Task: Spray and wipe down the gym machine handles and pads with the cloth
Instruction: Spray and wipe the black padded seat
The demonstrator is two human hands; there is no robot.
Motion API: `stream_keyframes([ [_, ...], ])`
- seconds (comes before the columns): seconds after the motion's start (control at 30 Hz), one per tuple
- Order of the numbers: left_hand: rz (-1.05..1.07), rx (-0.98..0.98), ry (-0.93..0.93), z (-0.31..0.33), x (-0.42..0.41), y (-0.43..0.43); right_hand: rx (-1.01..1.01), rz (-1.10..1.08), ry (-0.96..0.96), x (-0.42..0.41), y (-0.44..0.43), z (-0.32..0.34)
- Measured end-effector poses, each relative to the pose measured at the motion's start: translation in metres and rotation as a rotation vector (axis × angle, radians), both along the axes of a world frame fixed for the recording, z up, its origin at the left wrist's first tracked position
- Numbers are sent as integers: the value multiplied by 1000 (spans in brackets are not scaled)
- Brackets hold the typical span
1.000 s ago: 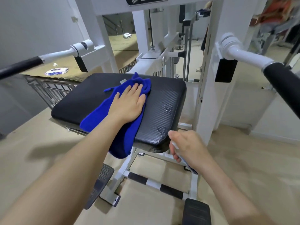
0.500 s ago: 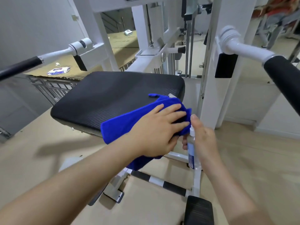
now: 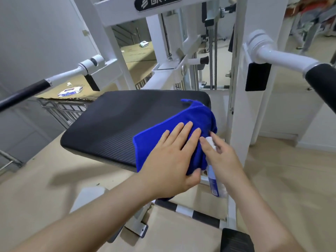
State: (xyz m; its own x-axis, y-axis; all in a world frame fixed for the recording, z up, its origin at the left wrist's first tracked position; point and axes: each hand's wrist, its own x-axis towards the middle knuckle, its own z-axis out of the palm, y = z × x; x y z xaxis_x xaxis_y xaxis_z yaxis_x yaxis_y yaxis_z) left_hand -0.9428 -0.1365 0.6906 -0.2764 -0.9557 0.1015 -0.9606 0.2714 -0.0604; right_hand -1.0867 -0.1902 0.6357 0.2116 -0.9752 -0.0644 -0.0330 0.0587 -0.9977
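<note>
A black ribbed pad (image 3: 118, 124) of the white gym machine fills the middle of the head view. A blue cloth (image 3: 198, 115) lies over the pad's near right corner and hangs off its edge. My left hand (image 3: 171, 159) presses flat on the cloth, fingers straight, thumb under the cloth's lower edge. My right hand (image 3: 223, 159) grips a small white spray bottle with a blue label (image 3: 214, 182), right beside the cloth. A black handle grip (image 3: 23, 93) sticks out at the left and another (image 3: 321, 77) at the right.
The white machine frame (image 3: 238, 99) stands just behind my right hand. A striped foot bar (image 3: 189, 211) and a black foot plate (image 3: 236, 240) sit low in front. A wipes packet (image 3: 70, 91) lies on the brown mat at the left, behind a metal rack (image 3: 61, 110).
My left hand swept the cloth from the pad's middle to its near right corner. My right hand rose with the bottle and now sits right beside the cloth.
</note>
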Motion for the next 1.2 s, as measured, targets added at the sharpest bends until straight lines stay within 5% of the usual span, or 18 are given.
stream_keyframes([
  [0.37, 86, 134, 99, 31, -36, -138, 210, -60, -116, -3, -85, 21],
  [0.57, 297, 213, 123, 48, -37, -202, 203, -196, -6, -3, -128, 36],
  [0.87, 58, 225, 78, 30, -16, -126, 124, 47, 200, -34, -109, 33],
  [1.2, 58, 125, 164, 34, -13, -184, 192, -88, -68, 4, -133, 42],
])
